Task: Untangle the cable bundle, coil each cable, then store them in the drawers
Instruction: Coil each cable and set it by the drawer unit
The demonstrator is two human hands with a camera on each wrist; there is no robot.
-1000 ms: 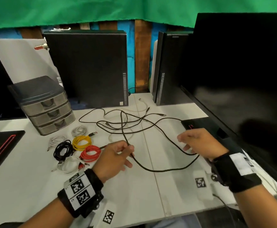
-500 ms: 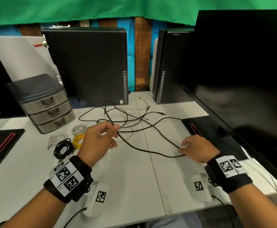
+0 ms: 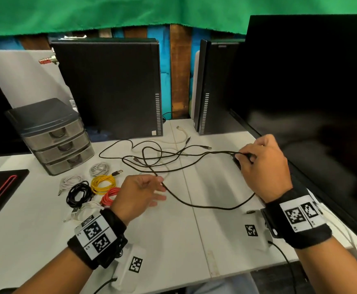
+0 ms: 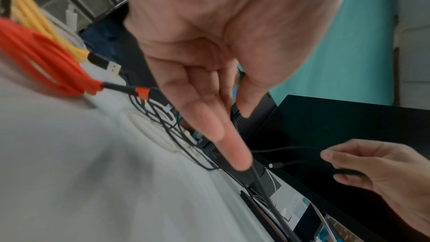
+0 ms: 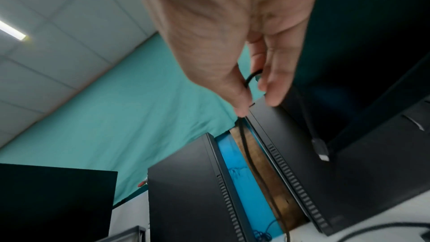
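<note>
while the right hand point(image 3: 262, 166) pinches a doubled end of the black cable point(image 3: 194, 203) near the right edge of the surface point(image 3: 173, 240), the left hand point(image 3: 138, 195) hangs loose-fingered at mid-surface, the same cable running between its thumb and fingertips point(image 4: 232, 155). between the hands the cable sags in a slack arc toward the near edge, so its free run lies left to right. the tangle point(image 3: 152, 158) sits farther back, toward the far edge, nearer the left hand, which seems better placed to feed it. coiled cables point(image 3: 101, 185) lie by the drawers point(image 3: 60, 149) at the left.
</note>
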